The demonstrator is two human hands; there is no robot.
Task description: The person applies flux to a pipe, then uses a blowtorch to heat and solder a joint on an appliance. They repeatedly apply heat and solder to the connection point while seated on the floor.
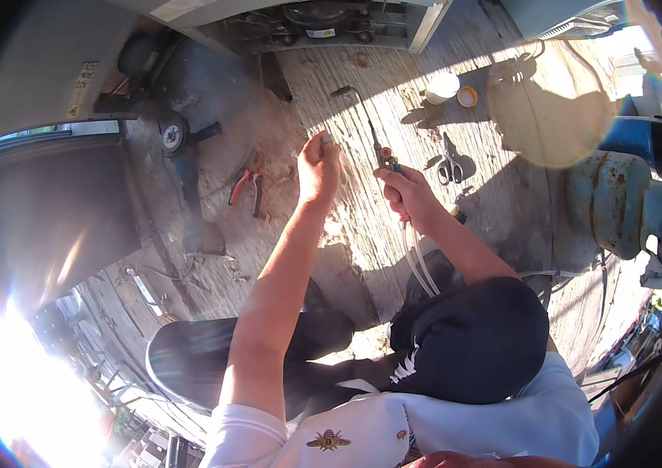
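My right hand (pixel 410 196) is wrapped round the handle of a gas torch (pixel 384 153). Its thin dark neck points away from me and bends left at the tip; I see no flame. Two pale hoses (pixel 420 267) run from the handle back toward my knees. To the left of the torch, my left hand (pixel 317 175) is closed, its fingertips pinching a small pale object (pixel 327 141) too small to make out. Black-handled scissors (pixel 449 167) lie just right of the torch. Red-and-black pliers (pixel 245 189) rest on the boards left of my left forearm.
An angle grinder (pixel 178 142) lies on the worn wooden floor (pixel 300 101) at left. A white tub (pixel 442 87) and a yellow lid (pixel 467 97) are at the far right. A rusty blue-grey gas cylinder (pixel 610 201) lies right. Metal cabinets (pixel 230 27) border the far side.
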